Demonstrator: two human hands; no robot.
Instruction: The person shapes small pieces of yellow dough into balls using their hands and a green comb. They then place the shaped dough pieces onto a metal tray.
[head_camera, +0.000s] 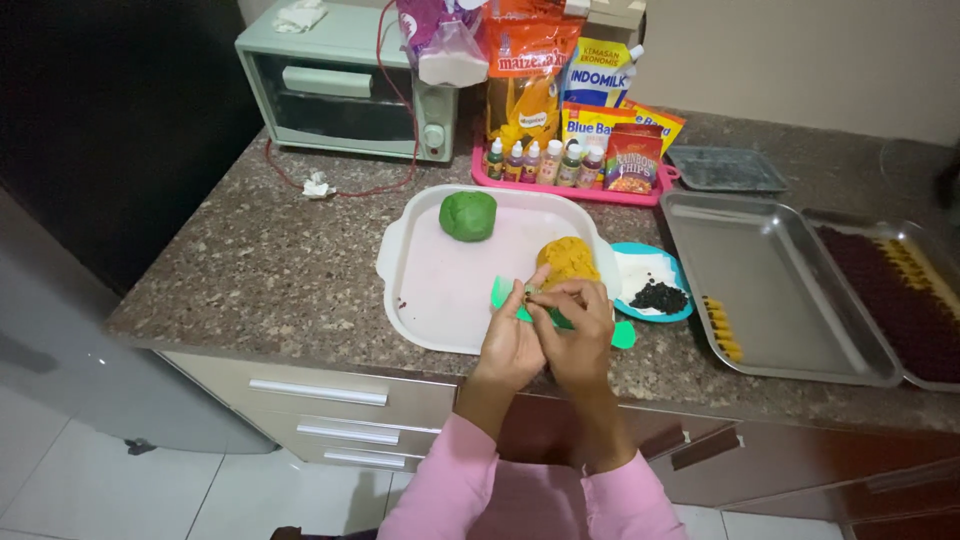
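Both my hands meet over the near right corner of a white plastic tray (430, 290). My left hand (508, 345) cups a small piece of dough at its fingertips. My right hand (575, 325) pinches the same piece from the right, with a green tool partly hidden beneath the fingers. A yellow-orange dough lump (566, 260) lies on the tray just beyond my hands. A green dough ball (467, 215) sits at the tray's far side. A small blue plate (650, 285) with dark chips stands to the right.
Two metal baking trays (770, 290) lie to the right, one with several small yellow pieces, the other (900, 300) filled with rows. A pink tray (570, 185) of small bottles and packets stands behind, a pale green toaster oven (340, 85) at back left. The counter edge is near.
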